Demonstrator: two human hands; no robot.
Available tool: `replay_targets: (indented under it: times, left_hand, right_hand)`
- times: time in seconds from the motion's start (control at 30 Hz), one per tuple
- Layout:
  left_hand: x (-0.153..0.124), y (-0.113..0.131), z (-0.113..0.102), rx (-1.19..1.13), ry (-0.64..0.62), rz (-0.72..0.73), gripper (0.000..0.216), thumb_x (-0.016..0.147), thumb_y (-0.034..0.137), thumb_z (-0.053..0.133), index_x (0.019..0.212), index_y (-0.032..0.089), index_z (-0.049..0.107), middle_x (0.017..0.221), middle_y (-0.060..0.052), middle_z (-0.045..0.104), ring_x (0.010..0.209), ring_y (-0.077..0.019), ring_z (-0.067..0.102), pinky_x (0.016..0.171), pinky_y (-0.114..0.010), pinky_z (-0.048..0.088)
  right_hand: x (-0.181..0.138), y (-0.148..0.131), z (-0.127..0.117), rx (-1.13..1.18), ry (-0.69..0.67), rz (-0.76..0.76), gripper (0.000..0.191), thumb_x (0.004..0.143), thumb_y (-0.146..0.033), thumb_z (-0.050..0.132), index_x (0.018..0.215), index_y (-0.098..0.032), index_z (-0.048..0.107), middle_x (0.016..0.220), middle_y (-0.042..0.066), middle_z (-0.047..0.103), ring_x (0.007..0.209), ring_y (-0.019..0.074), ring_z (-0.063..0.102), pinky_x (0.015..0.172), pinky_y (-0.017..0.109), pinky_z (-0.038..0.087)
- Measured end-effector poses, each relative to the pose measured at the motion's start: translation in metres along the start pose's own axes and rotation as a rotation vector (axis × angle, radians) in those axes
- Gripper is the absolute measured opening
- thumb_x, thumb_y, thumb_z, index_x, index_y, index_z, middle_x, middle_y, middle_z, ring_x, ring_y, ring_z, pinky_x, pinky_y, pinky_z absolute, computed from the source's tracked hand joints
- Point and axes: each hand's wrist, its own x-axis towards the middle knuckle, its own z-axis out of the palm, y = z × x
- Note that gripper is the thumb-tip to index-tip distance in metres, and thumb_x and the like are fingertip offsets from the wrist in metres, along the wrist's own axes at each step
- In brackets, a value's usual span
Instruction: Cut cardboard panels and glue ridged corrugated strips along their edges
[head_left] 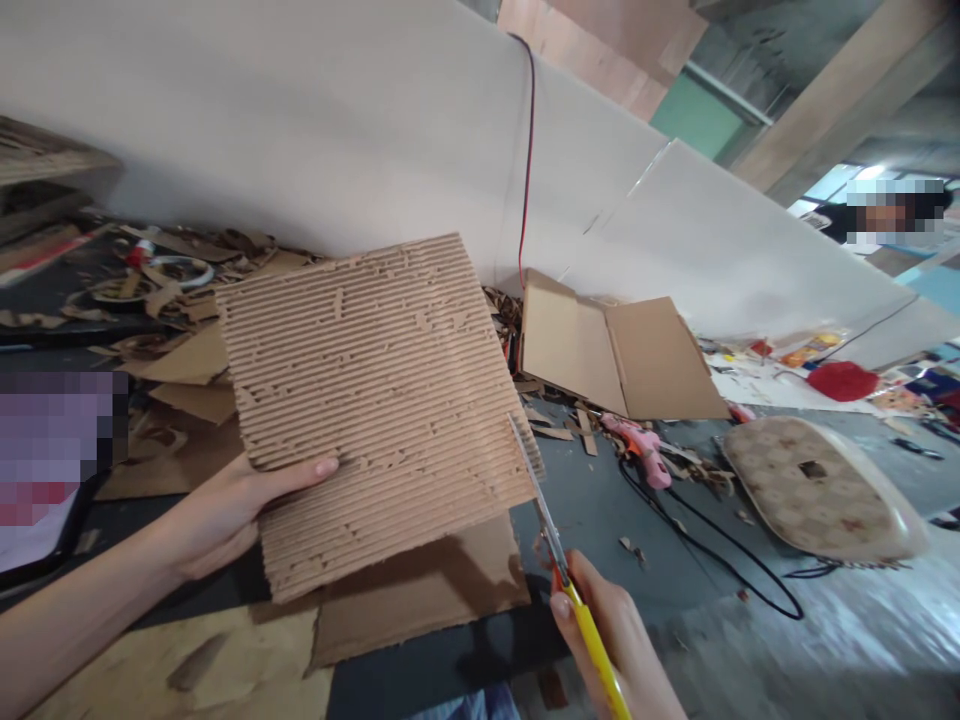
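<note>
A sheet of corrugated cardboard (pixel 375 370), its ridges bared and torn in spots, is held up tilted over the table. My left hand (pixel 240 505) grips its left lower edge, thumb on the ridged face and fingers out of sight behind. Closed around yellow-handled scissors (pixel 553 535) is my right hand (pixel 611 620), at the lower right. The blades meet the sheet's right edge, where a narrow strip stands partly apart from it. Below the sheet lies a flat brown cardboard piece (pixel 427 590).
A pink glue gun (pixel 641 450) with a black cord lies right of the sheet. Behind it stands a folded cardboard panel (pixel 667 360). A patterned pouch (pixel 817 490) sits at the right, a blurred screen (pixel 45 470) at the left. Cardboard scraps (pixel 187 360) litter the table by a white partition (pixel 300 120).
</note>
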Motion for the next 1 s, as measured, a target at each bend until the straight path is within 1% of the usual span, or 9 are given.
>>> replay_targets:
  times: [0.1, 0.23, 0.3, 0.43, 0.57, 0.67, 0.8, 1.0]
  left_hand:
    - [-0.003, -0.001, 0.000, 0.006, -0.017, 0.017, 0.024, 0.059, 0.025, 0.073, 0.080, 0.018, 0.064, 0.091, -0.004, 0.071, 0.089, -0.0214, 0.064, 0.074, -0.027, 0.052]
    - [-0.007, -0.004, 0.001, 0.018, -0.091, 0.026, 0.026, 0.056, 0.025, 0.074, 0.079, 0.018, 0.066, 0.089, -0.005, 0.071, 0.086, -0.0218, 0.065, 0.071, -0.024, 0.053]
    - [-0.008, -0.005, 0.002, 0.020, -0.107, 0.008, 0.026, 0.054, 0.025, 0.075, 0.077, 0.018, 0.066, 0.089, -0.005, 0.071, 0.086, -0.0218, 0.065, 0.070, -0.024, 0.053]
    - [-0.008, -0.004, 0.002, 0.039, -0.088, 0.002, 0.027, 0.054, 0.028, 0.076, 0.077, 0.019, 0.065, 0.093, -0.005, 0.070, 0.089, -0.0220, 0.064, 0.074, -0.025, 0.052]
    - [-0.007, -0.003, 0.003, 0.051, -0.077, 0.012, 0.030, 0.054, 0.031, 0.076, 0.079, 0.019, 0.065, 0.093, -0.005, 0.070, 0.091, -0.0226, 0.063, 0.075, -0.026, 0.052]
    - [-0.006, -0.004, 0.002, 0.054, -0.069, -0.017, 0.030, 0.054, 0.032, 0.076, 0.079, 0.019, 0.065, 0.093, -0.005, 0.070, 0.092, -0.0232, 0.063, 0.076, -0.027, 0.052]
    - [-0.005, -0.004, 0.002, 0.039, -0.120, -0.092, 0.032, 0.056, 0.032, 0.074, 0.083, 0.019, 0.065, 0.093, -0.006, 0.070, 0.089, -0.0236, 0.064, 0.072, -0.027, 0.054]
    - [-0.006, -0.003, 0.003, 0.055, -0.073, -0.043, 0.031, 0.055, 0.032, 0.075, 0.082, 0.019, 0.066, 0.093, -0.006, 0.070, 0.089, -0.0232, 0.064, 0.071, -0.026, 0.053]
  right_hand:
    - [-0.001, -0.004, -0.002, -0.004, -0.020, 0.012, 0.036, 0.084, -0.051, 0.029, 0.066, -0.021, 0.039, 0.053, -0.003, 0.049, 0.046, 0.0104, 0.044, 0.045, 0.020, 0.035]
    - [0.001, -0.009, -0.006, 0.019, 0.008, -0.035, 0.037, 0.084, -0.051, 0.026, 0.073, -0.021, 0.043, 0.062, 0.001, 0.057, 0.047, 0.0112, 0.047, 0.045, 0.020, 0.037]
    - [0.002, -0.010, -0.008, 0.006, 0.012, -0.042, 0.037, 0.084, -0.051, 0.026, 0.074, -0.021, 0.045, 0.063, 0.001, 0.058, 0.047, 0.0115, 0.048, 0.045, 0.020, 0.037]
    - [0.005, -0.007, -0.009, -0.021, -0.051, 0.001, 0.037, 0.085, -0.050, 0.027, 0.071, -0.020, 0.044, 0.052, -0.002, 0.051, 0.045, 0.0118, 0.048, 0.043, 0.020, 0.035]
    - [0.004, -0.001, -0.008, 0.006, -0.124, 0.035, 0.035, 0.085, -0.049, 0.028, 0.070, -0.020, 0.041, 0.053, -0.002, 0.049, 0.047, 0.0114, 0.046, 0.044, 0.019, 0.035]
    - [0.004, 0.000, -0.009, 0.027, -0.140, 0.050, 0.035, 0.085, -0.049, 0.028, 0.069, -0.020, 0.040, 0.052, -0.003, 0.045, 0.047, 0.0108, 0.045, 0.043, 0.019, 0.035]
    - [0.005, -0.001, -0.007, 0.040, -0.104, 0.062, 0.038, 0.084, -0.052, 0.030, 0.067, -0.019, 0.041, 0.050, -0.005, 0.040, 0.044, 0.0092, 0.041, 0.041, 0.018, 0.033]
    - [0.009, 0.001, 0.005, 0.087, 0.030, 0.096, 0.048, 0.079, -0.062, 0.029, 0.059, -0.020, 0.039, 0.042, -0.006, 0.031, 0.039, 0.0076, 0.033, 0.035, 0.018, 0.026]
